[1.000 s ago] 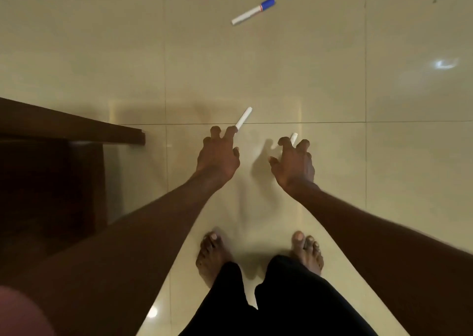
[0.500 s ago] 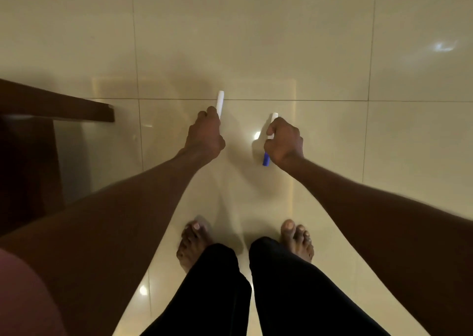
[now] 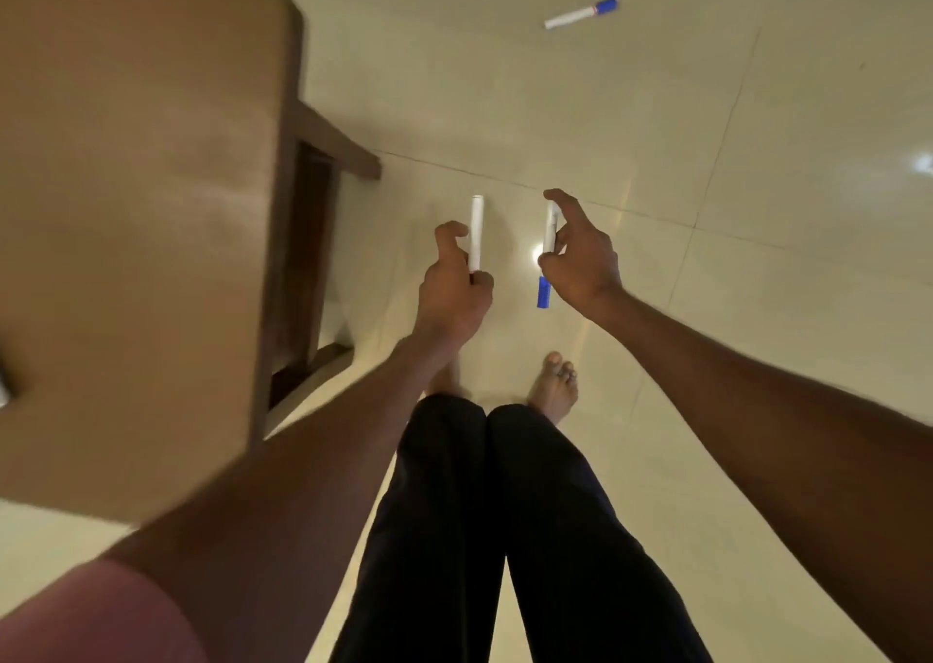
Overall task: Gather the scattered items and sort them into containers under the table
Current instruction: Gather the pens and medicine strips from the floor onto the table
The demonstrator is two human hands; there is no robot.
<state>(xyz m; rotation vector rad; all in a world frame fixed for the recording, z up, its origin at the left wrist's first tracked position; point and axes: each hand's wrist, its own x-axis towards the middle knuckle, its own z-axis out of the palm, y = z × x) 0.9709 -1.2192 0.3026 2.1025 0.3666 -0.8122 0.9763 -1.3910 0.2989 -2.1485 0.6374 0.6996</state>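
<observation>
Now that the person has straightened up beside the table (image 3: 151,208), each hand grasps a marker, left hand (image 3: 454,289) and right hand (image 3: 580,263), while a third marker (image 3: 580,14) remains on the floor (image 3: 757,309) ahead.

It looks like a room in a home. The floor (image 3: 631,107) is large glossy cream tiles with thin grout lines, mirroring a ceiling light at the right. A wooden table (image 3: 141,208) with dark legs stands at the left, and the person stands barefoot (image 3: 553,385) on the tiles.
</observation>
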